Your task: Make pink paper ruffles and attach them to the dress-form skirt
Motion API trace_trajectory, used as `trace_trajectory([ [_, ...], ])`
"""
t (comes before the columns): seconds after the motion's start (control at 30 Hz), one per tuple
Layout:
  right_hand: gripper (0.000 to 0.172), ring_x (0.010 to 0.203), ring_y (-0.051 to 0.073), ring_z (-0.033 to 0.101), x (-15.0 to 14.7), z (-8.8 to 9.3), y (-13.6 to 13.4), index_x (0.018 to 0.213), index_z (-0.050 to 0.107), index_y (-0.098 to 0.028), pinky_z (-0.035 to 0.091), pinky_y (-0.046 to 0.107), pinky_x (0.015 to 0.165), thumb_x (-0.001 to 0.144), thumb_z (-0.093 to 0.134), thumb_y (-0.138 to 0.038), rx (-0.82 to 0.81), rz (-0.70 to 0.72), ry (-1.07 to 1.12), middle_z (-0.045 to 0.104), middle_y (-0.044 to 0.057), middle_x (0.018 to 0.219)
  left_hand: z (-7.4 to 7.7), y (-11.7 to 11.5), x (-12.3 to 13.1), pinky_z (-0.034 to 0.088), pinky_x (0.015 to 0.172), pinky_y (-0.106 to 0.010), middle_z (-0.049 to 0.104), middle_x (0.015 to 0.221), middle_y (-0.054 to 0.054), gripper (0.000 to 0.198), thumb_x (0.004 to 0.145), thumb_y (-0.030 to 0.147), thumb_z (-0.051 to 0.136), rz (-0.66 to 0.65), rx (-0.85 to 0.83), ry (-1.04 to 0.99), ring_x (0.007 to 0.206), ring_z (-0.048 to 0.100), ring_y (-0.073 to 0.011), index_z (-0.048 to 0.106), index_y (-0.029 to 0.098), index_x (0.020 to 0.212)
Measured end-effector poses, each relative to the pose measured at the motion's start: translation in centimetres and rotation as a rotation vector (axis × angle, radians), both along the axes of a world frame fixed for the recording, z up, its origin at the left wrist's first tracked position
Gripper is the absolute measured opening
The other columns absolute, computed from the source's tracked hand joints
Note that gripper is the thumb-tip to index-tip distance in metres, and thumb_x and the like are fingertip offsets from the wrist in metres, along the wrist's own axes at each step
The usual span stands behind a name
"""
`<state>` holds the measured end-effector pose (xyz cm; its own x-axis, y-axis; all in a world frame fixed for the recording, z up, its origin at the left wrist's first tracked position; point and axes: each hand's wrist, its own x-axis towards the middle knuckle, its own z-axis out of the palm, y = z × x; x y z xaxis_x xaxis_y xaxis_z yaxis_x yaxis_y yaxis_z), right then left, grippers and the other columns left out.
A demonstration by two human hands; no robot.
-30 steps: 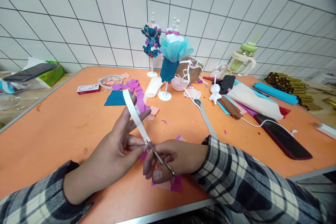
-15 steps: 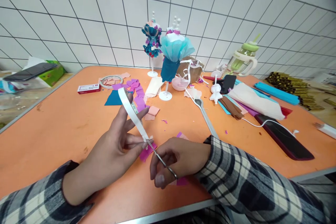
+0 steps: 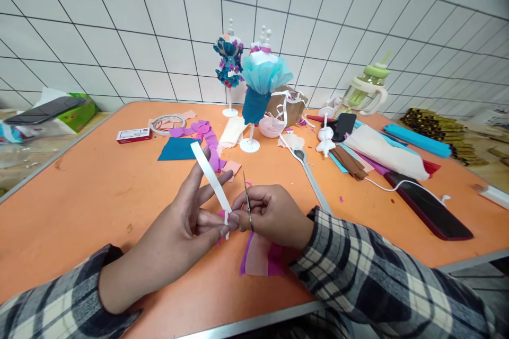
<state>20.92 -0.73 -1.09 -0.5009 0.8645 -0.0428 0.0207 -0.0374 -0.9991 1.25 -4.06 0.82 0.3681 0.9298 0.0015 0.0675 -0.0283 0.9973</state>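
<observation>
My left hand (image 3: 165, 243) holds a roll of white tape (image 3: 210, 176), seen edge-on, looped around its fingers. A narrow white tape strip (image 3: 226, 218) hangs at the thumb tip and fingers of that hand. My right hand (image 3: 274, 217) meets it there, its thumb and forefinger pinched at the strip. Small scissors (image 3: 247, 198) stay in the right hand, blades pointing up and away from the tape. Below the right hand lie purple and pink paper pieces (image 3: 260, 258) on the orange table (image 3: 191, 310).
Two small dress forms stand at the back, one in a blue paper dress (image 3: 256, 106), one in flowered paper (image 3: 229, 66). Paper scraps (image 3: 204, 132), a tape ring (image 3: 167, 132) and a red-white box (image 3: 134, 135) lie left. Right are crepe paper (image 3: 384, 151), a phone (image 3: 429, 206) and a bottle (image 3: 363, 90).
The scissors have swung from the tape to point upward in my right hand. That hand has moved up and left to the tape's end, uncovering the purple and pink paper below.
</observation>
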Motion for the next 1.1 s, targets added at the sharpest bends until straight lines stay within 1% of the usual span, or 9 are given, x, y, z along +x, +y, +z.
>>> trace_trajectory([
  [0.1, 0.018, 0.053, 0.007, 0.046, 0.3, -0.2, 0.3, 0.080, 0.073, -0.015, 0.039, 0.021, 0.053, 0.076, 0.079, -0.032, 0.173, -0.005, -0.073, 0.061, -0.004, 0.062, -0.1, -0.1, -0.2, 0.064, 0.069, -0.028, 0.025, 0.171, -0.013, 0.115, 0.086, 0.021, 0.077, -0.055, -0.027, -0.044, 0.077, 0.078, -0.0147, -0.004, 0.062, 0.156],
  [0.17, 0.021, 0.052, 0.007, 0.043, 0.2, -0.4, 0.3, 0.084, 0.075, -0.016, 0.037, 0.022, 0.053, 0.076, 0.081, -0.034, 0.237, -0.028, -0.091, 0.059, -0.005, 0.061, -0.2, -0.1, -0.4, 0.065, 0.071, -0.028, 0.025, 0.171, -0.011, 0.114, 0.085, 0.020, 0.078, -0.095, -0.050, -0.094, 0.078, 0.078, -0.0143, -0.001, 0.063, 0.156],
  [0.33, 0.058, 0.056, 0.010, 0.057, 0.2, -0.3, 0.2, 0.122, 0.065, -0.018, 0.047, 0.024, 0.058, 0.074, 0.084, -0.045, -0.026, 0.041, 0.045, 0.071, -0.001, 0.076, 0.4, 0.5, -0.6, 0.065, 0.066, -0.025, 0.036, 0.168, -0.012, 0.121, 0.083, 0.020, 0.082, -0.026, -0.027, -0.156, 0.074, 0.079, -0.0152, -0.005, 0.062, 0.156],
  [0.43, 0.057, 0.048, 0.008, 0.052, 1.2, 0.7, 0.5, 0.106, 0.064, -0.017, 0.042, 0.020, 0.048, 0.072, 0.084, -0.058, -0.095, 0.065, 0.099, 0.071, 0.000, 0.071, 1.4, 0.8, -0.7, 0.065, 0.066, -0.026, 0.034, 0.168, -0.012, 0.121, 0.082, 0.021, 0.082, 0.038, 0.015, -0.101, 0.070, 0.079, -0.0145, -0.006, 0.062, 0.155],
  [0.5, 0.060, 0.046, 0.007, 0.051, 2.0, 1.4, 0.7, 0.090, 0.064, -0.015, 0.040, 0.019, 0.045, 0.070, 0.080, -0.069, -0.146, 0.293, 0.058, 0.070, 0.001, 0.067, 1.7, 0.9, -0.7, 0.065, 0.066, -0.027, 0.029, 0.170, -0.012, 0.120, 0.083, 0.022, 0.081, 0.047, 0.042, -0.059, 0.072, 0.080, -0.0157, -0.005, 0.063, 0.155],
  [0.57, 0.063, 0.049, 0.008, 0.055, 2.3, 1.7, 0.6, 0.087, 0.065, -0.014, 0.042, 0.018, 0.046, 0.070, 0.076, -0.074, -0.212, 0.538, -0.036, 0.070, 0.002, 0.068, 1.6, 0.7, -0.6, 0.065, 0.063, -0.027, 0.025, 0.171, -0.012, 0.116, 0.086, 0.025, 0.079, 0.032, 0.050, -0.019, 0.074, 0.080, -0.0179, -0.007, 0.063, 0.154],
  [0.63, 0.061, 0.055, 0.010, 0.061, 2.3, 1.6, 0.4, 0.086, 0.068, -0.014, 0.048, 0.019, 0.052, 0.071, 0.077, -0.073, -0.245, 0.641, -0.131, 0.070, 0.002, 0.070, 1.2, 0.5, -0.4, 0.064, 0.060, -0.026, 0.022, 0.172, -0.014, 0.113, 0.089, 0.027, 0.075, 0.003, 0.044, 0.005, 0.074, 0.080, -0.0187, -0.011, 0.062, 0.154],
  [0.73, 0.054, 0.060, 0.011, 0.065, 2.0, 1.0, 0.1, 0.084, 0.070, -0.015, 0.052, 0.020, 0.060, 0.070, 0.082, -0.065, -0.233, 0.644, -0.223, 0.071, 0.001, 0.070, 0.7, 0.2, -0.2, 0.063, 0.059, -0.027, 0.021, 0.172, -0.017, 0.110, 0.092, 0.027, 0.071, -0.017, 0.034, 0.029, 0.073, 0.080, -0.0183, -0.013, 0.060, 0.155],
  [1.1, 0.050, 0.056, 0.008, 0.058, 2.0, 0.8, -0.5, 0.079, 0.070, -0.015, 0.043, 0.017, 0.052, 0.072, 0.082, -0.063, -0.196, 0.603, -0.226, 0.069, -0.001, 0.066, 0.7, 0.2, -0.2, 0.064, 0.063, -0.029, 0.026, 0.170, -0.016, 0.114, 0.089, 0.029, 0.074, 0.023, 0.029, 0.037, 0.073, 0.080, -0.0184, -0.013, 0.058, 0.156],
])
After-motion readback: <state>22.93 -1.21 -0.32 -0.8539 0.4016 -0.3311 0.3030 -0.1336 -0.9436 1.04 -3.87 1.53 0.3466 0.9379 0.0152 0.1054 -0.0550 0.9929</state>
